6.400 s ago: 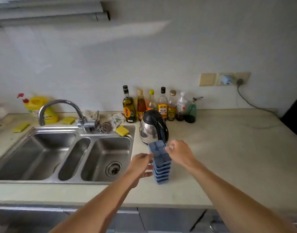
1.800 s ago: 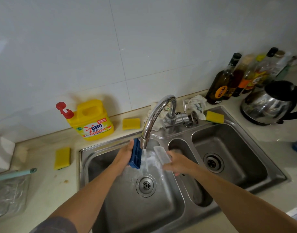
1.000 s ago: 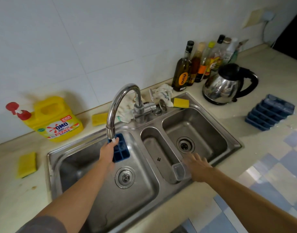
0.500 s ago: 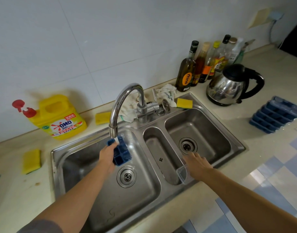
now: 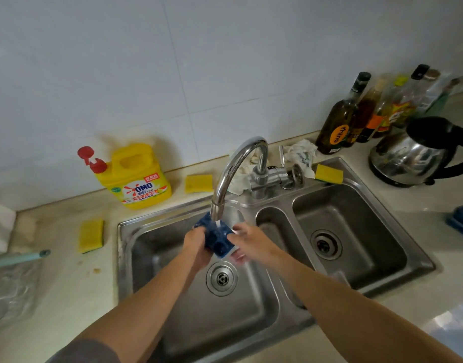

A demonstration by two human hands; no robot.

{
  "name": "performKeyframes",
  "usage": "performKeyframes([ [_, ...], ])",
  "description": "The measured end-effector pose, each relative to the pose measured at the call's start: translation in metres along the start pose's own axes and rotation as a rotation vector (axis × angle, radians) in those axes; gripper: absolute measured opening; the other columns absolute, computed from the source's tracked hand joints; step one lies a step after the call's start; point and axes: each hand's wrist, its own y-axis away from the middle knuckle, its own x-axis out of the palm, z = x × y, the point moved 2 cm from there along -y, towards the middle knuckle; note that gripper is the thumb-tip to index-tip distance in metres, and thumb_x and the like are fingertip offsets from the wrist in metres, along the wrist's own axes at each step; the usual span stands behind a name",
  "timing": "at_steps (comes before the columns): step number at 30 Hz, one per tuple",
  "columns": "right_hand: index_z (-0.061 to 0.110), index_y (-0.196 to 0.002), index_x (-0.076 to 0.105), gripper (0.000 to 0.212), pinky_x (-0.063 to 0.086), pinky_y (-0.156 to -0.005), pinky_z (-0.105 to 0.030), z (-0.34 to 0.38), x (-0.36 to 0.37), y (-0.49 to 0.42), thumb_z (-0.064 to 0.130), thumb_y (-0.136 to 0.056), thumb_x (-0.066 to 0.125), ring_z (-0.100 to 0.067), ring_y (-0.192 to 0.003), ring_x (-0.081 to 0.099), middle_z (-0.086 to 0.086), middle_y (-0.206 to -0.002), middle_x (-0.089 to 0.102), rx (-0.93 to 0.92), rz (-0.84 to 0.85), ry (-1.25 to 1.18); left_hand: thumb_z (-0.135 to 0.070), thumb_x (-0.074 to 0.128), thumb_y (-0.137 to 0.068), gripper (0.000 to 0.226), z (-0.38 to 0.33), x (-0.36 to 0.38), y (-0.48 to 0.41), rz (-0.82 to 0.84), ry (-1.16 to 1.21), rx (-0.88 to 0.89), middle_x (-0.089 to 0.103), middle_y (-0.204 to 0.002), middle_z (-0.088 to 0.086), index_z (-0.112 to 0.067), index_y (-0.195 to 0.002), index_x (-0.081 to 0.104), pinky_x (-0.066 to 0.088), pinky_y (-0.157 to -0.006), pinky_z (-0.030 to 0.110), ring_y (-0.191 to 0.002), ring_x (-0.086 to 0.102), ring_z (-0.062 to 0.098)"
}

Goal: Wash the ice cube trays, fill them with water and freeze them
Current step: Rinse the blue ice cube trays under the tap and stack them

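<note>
Here, tray (image 5: 217, 238) under tap (image 5: 235, 166); "OMO" jug (image 5: 136, 176), perhaps detergent.

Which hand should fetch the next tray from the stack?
Right. The stack sits far right on the counter, nearer the right hand; the left hand grips the blue tray under the tap.

Grips a blue ice cube tray (image 5: 217, 241) in the left hand (image 5: 196, 244) right under the spout of the faucet (image 5: 234, 169), over the left basin of the sink (image 5: 125, 226), and touches the tray's right side with the right hand (image 5: 252, 242), fingers blurred. Around the sink on the counter (image 5: 55, 284): a yellow detergent jug (image 5: 136, 179), yellow sponges (image 5: 91, 235), crumpled cloths (image 5: 301, 153), a row of bottles (image 5: 337, 121), a steel kettle (image 5: 408, 158). At the far right edge, more blue trays (image 5: 460, 221).
</note>
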Motion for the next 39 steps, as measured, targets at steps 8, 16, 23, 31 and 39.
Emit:
performKeyframes([
  [8,0.013,-0.098,0.065,0.013,0.044,-0.056,-0.020,0.011,0.008,-0.038,0.010,-0.099,0.052,-0.011,-0.071,0.062,-0.003,-0.089,0.067,-0.052,-0.246,0.334,-0.009,0.055,-0.098,0.011,-0.013,-0.019,-0.007,0.072,-0.732,0.460,0.073,-0.086,0.010,-0.010,-0.102,0.065,0.058,-0.054,0.026,-0.065,0.073,0.019],
  [16,0.017,-0.087,0.060,0.014,0.038,-0.052,-0.017,0.020,0.032,-0.046,0.010,-0.097,0.054,-0.007,-0.065,0.058,0.003,-0.075,0.061,-0.032,-0.203,0.403,-0.008,0.049,-0.101,0.015,-0.012,-0.026,-0.018,-0.116,-0.455,0.346,0.072,-0.099,0.013,-0.010,-0.105,0.063,0.064,-0.071,0.042,-0.081,0.073,0.028],
  [23,0.002,-0.099,0.063,0.012,0.052,-0.053,-0.031,0.012,0.050,-0.038,0.000,-0.099,0.051,-0.017,-0.050,0.060,-0.016,-0.074,0.069,0.166,-0.133,-0.110,-0.010,0.050,-0.095,0.015,-0.007,-0.008,-0.007,-0.083,-0.337,0.278,0.066,-0.106,0.015,-0.010,-0.108,0.057,0.056,-0.094,0.053,-0.100,0.066,0.032],
  [31,0.016,-0.107,0.060,0.013,0.064,-0.061,-0.036,0.015,0.048,-0.038,0.018,-0.094,0.061,-0.026,-0.083,0.075,-0.008,-0.102,0.070,0.106,-0.110,-0.055,0.001,0.049,-0.089,0.035,-0.017,-0.013,0.004,0.040,-0.573,0.506,0.071,-0.098,0.003,-0.030,-0.103,0.059,0.061,-0.074,0.036,-0.088,0.070,0.020],
  [39,0.018,-0.081,0.063,0.013,0.045,-0.055,-0.020,0.018,0.044,-0.041,0.011,-0.093,0.059,-0.012,-0.066,0.063,0.003,-0.069,0.066,0.002,-0.231,0.128,-0.014,0.053,-0.095,0.015,-0.021,-0.005,0.010,0.073,-0.910,0.576,0.071,-0.090,0.008,-0.017,-0.105,0.063,0.054,-0.069,0.032,-0.081,0.067,0.022],
])
